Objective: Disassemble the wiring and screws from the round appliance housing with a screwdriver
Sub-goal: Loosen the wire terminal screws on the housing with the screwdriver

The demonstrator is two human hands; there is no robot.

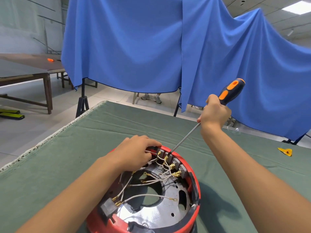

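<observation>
A round red appliance housing (196,214) lies open side up on the green-covered table, near the front edge. Inside it are a shiny metal plate, white wires (148,196) with brass terminals, and a row of grey terminal blocks (175,163) along the far rim. My left hand (134,153) grips the far-left rim of the housing, fingers curled over it beside the wires. My right hand (214,113) holds a screwdriver (231,91) with an orange and dark blue handle. Its long shaft slants down-left, and the tip sits at a terminal on the far rim.
The green cloth (87,148) covers the table around the housing. A small yellow piece (285,151) lies at the far right. Blue curtains (134,42) hang behind the table, with someone's shoes (151,98) below them. A wooden table (25,71) stands at left.
</observation>
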